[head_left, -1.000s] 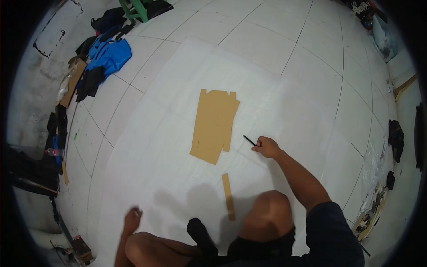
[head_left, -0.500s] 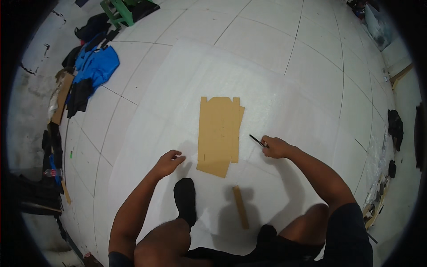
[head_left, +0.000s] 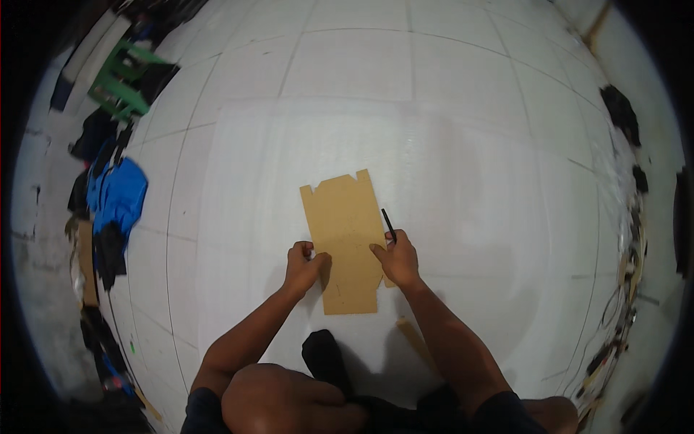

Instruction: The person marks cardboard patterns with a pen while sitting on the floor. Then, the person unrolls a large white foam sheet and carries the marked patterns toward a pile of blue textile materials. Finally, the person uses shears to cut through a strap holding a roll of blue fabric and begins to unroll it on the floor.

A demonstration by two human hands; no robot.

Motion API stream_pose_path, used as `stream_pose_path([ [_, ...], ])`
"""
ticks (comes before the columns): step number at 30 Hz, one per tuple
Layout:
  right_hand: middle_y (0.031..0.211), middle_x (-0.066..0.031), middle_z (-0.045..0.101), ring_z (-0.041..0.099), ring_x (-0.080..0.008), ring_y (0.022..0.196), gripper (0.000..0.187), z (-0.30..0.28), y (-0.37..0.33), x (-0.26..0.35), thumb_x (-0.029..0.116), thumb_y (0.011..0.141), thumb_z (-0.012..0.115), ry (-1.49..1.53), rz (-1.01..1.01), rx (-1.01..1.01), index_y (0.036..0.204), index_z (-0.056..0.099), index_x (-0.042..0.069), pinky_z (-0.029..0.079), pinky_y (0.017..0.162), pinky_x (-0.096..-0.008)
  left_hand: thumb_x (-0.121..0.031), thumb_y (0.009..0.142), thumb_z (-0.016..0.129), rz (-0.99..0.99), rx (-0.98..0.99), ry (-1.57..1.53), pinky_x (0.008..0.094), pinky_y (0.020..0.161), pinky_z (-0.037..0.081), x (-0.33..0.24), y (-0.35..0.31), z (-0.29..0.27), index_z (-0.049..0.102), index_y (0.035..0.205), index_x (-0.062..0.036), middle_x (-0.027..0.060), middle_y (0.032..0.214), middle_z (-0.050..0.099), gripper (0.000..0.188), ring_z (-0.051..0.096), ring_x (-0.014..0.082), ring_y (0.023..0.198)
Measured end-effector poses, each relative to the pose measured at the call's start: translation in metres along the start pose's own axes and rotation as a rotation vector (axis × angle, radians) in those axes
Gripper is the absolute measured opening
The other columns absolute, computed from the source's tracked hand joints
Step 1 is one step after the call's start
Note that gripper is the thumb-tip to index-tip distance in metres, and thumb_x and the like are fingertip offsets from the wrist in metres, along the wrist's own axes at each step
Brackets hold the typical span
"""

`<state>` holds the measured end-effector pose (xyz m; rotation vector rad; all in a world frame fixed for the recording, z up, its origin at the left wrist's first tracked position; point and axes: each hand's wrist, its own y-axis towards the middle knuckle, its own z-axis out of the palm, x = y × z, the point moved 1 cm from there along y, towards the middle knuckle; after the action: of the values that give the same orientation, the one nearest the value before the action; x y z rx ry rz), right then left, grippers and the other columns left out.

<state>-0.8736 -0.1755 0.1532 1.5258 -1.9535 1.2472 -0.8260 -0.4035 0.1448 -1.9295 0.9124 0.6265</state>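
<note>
A flat piece of brown cardboard [head_left: 347, 224], notched and tabbed along its far edge, lies in front of me. My left hand [head_left: 306, 267] grips its left edge, thumb on top and fingers curled at the side. On the opposite edge, my right hand [head_left: 397, 260] presses its thumb on the cardboard. That same hand keeps hold of a slim black pen-like tool [head_left: 390, 224], pointing away from me; its exact kind is unclear. Part of a second cardboard piece [head_left: 390, 281] shows under the first, by my right hand.
Thin white sheeting [head_left: 253, 166] covers the tiled floor under the cardboard. A narrow cardboard strip [head_left: 415, 338] lies beside my right forearm, partly hidden. Along the left wall are a blue cloth item [head_left: 121, 189] and a green stool [head_left: 123, 79]. Dark items line the right wall.
Both hands have moved inward and taken hold of the upper cardboard by its sides. It has turned slightly counterclockwise over the lower piece. The head view has shifted.
</note>
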Motion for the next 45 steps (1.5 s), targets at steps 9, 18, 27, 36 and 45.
stream_pose_path([
  [9, 0.072, -0.0059, 0.057, 0.051, -0.0147, 0.066, 0.025, -0.135, 0.009, -0.059, 0.022, 0.083, 0.064, 0.139, 0.075, -0.07, 0.088, 0.056, -0.001, 0.044, 0.061, -0.0324, -0.025, 0.07, 0.073, 0.33, -0.065, 0.435, 0.041, 0.087, 0.045, -0.061, -0.02, 0.01, 0.035, 0.128, 0.0011, 0.0214, 0.115, 0.041, 0.074, 0.044, 0.0359, 0.11],
  [18, 0.09, -0.0144, 0.062, 0.062, -0.0325, 0.084, 0.047, -0.137, -0.085, -0.089, 0.039, 0.072, 0.074, -0.6, -0.199, 0.119, 0.098, 0.056, 0.004, 0.049, 0.073, -0.0399, -0.019, 0.071, 0.075, 0.188, 0.053, 0.46, 0.0432, 0.086, 0.048, -0.068, -0.017, 0.011, 0.018, 0.14, -0.0044, 0.0234, 0.12, 0.034, 0.09, 0.043, 0.0392, 0.111],
  [27, 0.087, -0.0123, 0.062, 0.061, -0.0312, 0.082, 0.04, -0.082, -0.153, -0.095, 0.037, 0.07, 0.076, -0.732, -0.134, 0.433, 0.087, 0.058, 0.006, 0.048, 0.071, -0.0411, -0.01, 0.083, 0.06, 0.337, -0.098, -0.054, 0.0292, 0.065, 0.049, -0.026, 0.051, -0.029, 0.044, 0.125, 0.0015, 0.007, 0.08, 0.06, 0.047, 0.058, 0.0161, 0.067],
  [36, 0.09, -0.0154, 0.058, 0.058, -0.032, 0.087, 0.019, -0.109, -0.08, -0.064, 0.021, 0.079, 0.063, -0.513, -0.219, 0.234, 0.089, 0.059, 0.004, 0.046, 0.077, -0.0408, -0.013, 0.087, 0.056, 0.24, -0.314, -0.436, 0.0263, 0.069, 0.046, -0.002, 0.116, -0.143, 0.057, 0.113, 0.003, 0.0062, 0.088, 0.061, 0.031, 0.055, 0.012, 0.075],
  [45, 0.083, -0.0127, 0.057, 0.057, -0.027, 0.069, 0.036, -0.218, 0.03, -0.044, 0.021, 0.069, 0.078, -0.717, -0.288, 0.023, 0.085, 0.051, 0.003, 0.047, 0.064, -0.0362, -0.012, 0.087, 0.057, 0.241, -0.462, -0.15, 0.0298, 0.07, 0.048, -0.022, 0.159, -0.18, 0.053, 0.12, 0.0001, 0.0086, 0.088, 0.063, 0.036, 0.059, 0.0152, 0.079],
])
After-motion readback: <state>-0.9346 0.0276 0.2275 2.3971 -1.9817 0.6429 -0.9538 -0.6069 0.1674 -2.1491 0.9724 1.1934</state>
